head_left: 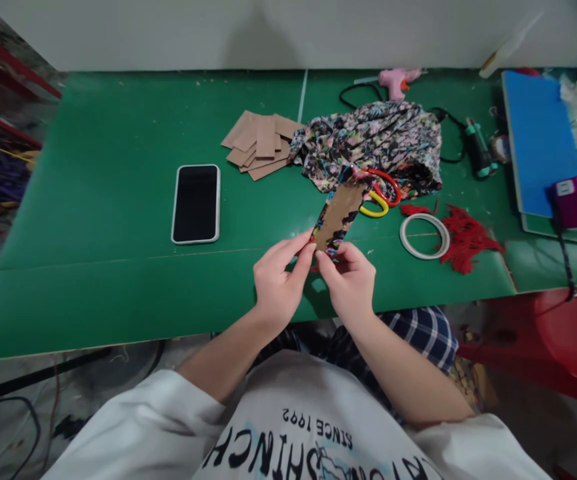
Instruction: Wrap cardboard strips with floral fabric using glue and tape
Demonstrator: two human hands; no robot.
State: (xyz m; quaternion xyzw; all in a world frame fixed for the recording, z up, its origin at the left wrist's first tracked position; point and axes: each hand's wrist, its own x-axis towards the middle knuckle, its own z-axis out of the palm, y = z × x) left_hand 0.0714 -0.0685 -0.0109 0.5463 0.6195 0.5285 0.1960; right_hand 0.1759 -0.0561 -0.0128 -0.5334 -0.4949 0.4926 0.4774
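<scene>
I see both hands working just above the near edge of the green desk (93, 220), right of its middle. The left hand (279, 283) and the right hand (351, 283) meet at the near end of a cardboard strip (339, 215) that is edged with patterned fabric; thumb and forefinger of each hand pinch that end between them, the other fingers curled loosely underneath. The strip slants up and away from me, its far end reaching toward the scissors (382, 195) with red and yellow handles, which lie at the foot of the bundle of floral fabric (373, 143). My worry is the grip: both pinches sit on one small end, so the long free part could twist or sag, and the wrapped fabric edge could slide off the cardboard if the fingers shift. I judge that any glue on that edge could also catch the fingertips, though I cannot tell whether there is any. The far end hovers close over the scissor handles and could snag there. The tape ring (424, 235) and red yarn (461, 237) lie just right of the hands, near enough for a sleeve or wrist to drag them over the near edge. The phone (196, 203) lies well apart to the left, and the stack of cardboard pieces (261, 145) sits toward the far edge.
</scene>
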